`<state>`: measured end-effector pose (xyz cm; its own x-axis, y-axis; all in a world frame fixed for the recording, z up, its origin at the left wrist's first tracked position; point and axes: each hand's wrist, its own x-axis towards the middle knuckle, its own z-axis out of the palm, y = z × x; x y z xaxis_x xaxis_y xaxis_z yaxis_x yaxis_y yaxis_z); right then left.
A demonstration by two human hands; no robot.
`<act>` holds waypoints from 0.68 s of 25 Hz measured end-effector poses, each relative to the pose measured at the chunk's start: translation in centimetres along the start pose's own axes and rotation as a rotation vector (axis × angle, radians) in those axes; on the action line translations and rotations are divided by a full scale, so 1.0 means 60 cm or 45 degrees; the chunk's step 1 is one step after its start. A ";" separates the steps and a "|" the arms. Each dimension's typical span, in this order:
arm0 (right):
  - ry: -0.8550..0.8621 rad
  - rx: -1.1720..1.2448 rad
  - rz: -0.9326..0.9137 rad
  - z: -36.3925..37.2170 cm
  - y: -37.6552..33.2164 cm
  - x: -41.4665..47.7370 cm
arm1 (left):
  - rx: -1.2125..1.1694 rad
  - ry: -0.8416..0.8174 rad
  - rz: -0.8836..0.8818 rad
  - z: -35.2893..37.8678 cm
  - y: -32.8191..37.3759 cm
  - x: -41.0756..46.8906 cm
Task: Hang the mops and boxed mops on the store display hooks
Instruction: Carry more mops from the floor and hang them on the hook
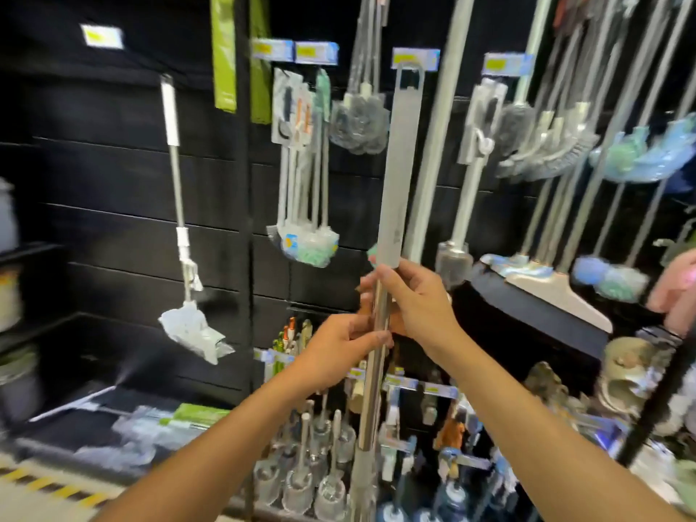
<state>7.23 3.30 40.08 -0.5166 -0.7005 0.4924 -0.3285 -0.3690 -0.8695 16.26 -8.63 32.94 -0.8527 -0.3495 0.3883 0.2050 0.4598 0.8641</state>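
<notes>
I hold a long mop (399, 175) upright in front of the black display wall. Its grey handle sleeve has a hanging loop at the top, level with a price tag (415, 58) on a hook. My right hand (412, 299) grips the pole just below the sleeve. My left hand (344, 350) pinches the metal pole a little lower. The mop's lower end runs out of the bottom of the view.
A white mop (184, 235) hangs alone at the left. Brushes (301, 182), scrubbers and brooms (546, 205) hang close on both sides. Toilet brushes (309, 461) stand below. Boxed mops (180, 416) lie on the low left shelf. A person's hand (678, 292) shows at the right edge.
</notes>
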 end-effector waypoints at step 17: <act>-0.296 0.124 0.074 0.610 0.146 0.166 | 0.210 0.355 -0.252 -0.576 -0.207 -0.208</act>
<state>28.15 -29.29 35.95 -0.3332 -0.8397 0.4289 -0.2197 -0.3732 -0.9014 40.96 -38.18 28.43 -0.6997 -0.6430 0.3113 -0.0498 0.4786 0.8766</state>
